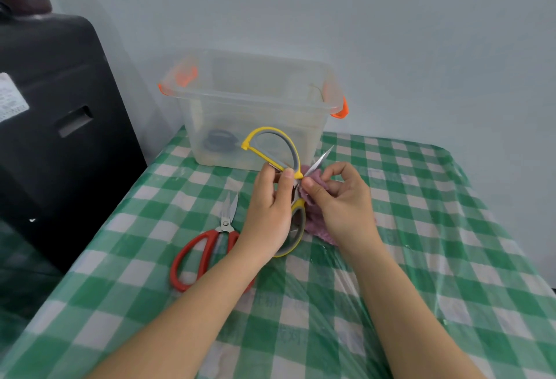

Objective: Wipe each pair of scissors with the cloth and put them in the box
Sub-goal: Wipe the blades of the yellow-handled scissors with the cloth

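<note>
Two hands on the job – left hand (268, 213) grips the yellow scissors (293, 168) near the pivot, blades spread open, in the air just in front of the box (319, 117). Right hand (340, 198) pinches the cloth (316, 211) against a blade. I'd run the cloth from pivot to tip along the flat, fingers off the edge, then do the other blade. Count – one cloth, one box, three scissors: yellow in hand, red scissors (207, 246) on the table (451, 258), and what looks like a dark pair (219, 141) already in the box
</note>
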